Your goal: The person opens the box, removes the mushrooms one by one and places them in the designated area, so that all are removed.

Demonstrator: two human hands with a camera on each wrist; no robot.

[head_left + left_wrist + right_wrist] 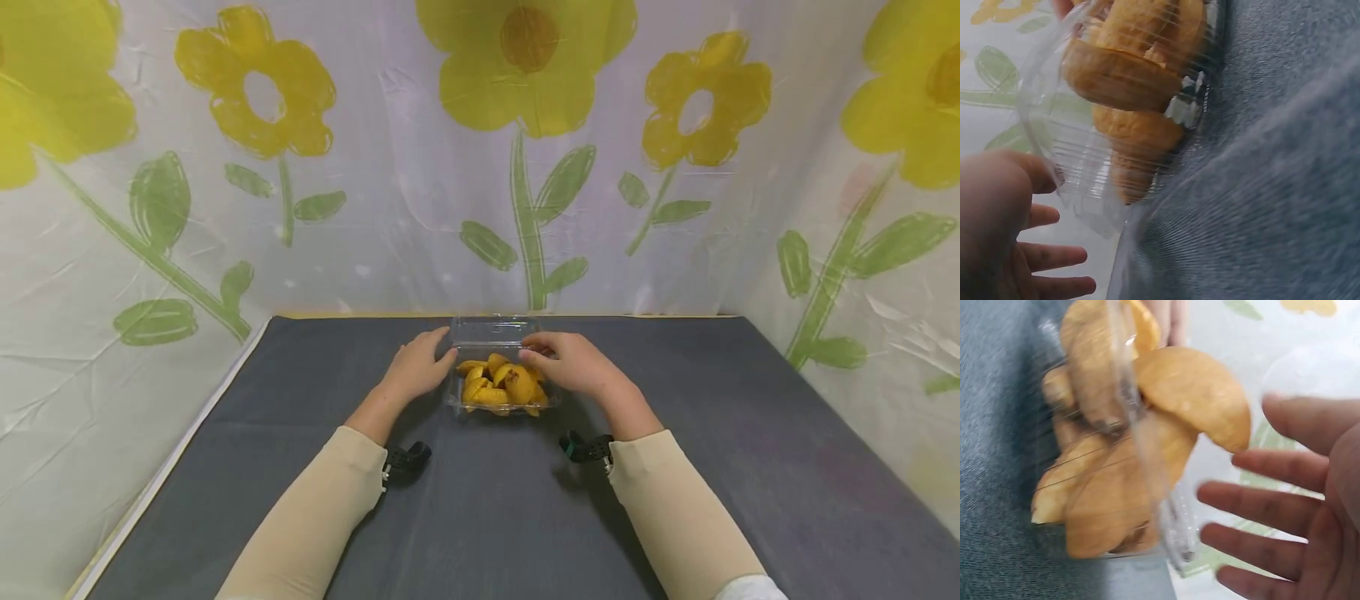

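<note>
A clear plastic box [454, 402] sits near the far side of the dark table, with its clear lid [493, 331] raised at the back. Inside lie several golden-brown, half-moon pieces [519, 385] that resemble baked snacks. On the left side is my left hand [417, 367]; the left wrist view has its thumb right at the box's edge and its other fingers [1054, 256] extended. My right hand [572, 363] reaches over the right back corner by the lid's hinge side. Its fingers [1260, 503] are spread and straight beside the box, gripping nothing.
A dark grey cloth [480, 508] covers the table. Behind and at both sides hangs a pale curtain [390, 183] printed with yellow flowers, close to the table's far edge. Black straps [408, 457] sit around both wrists.
</note>
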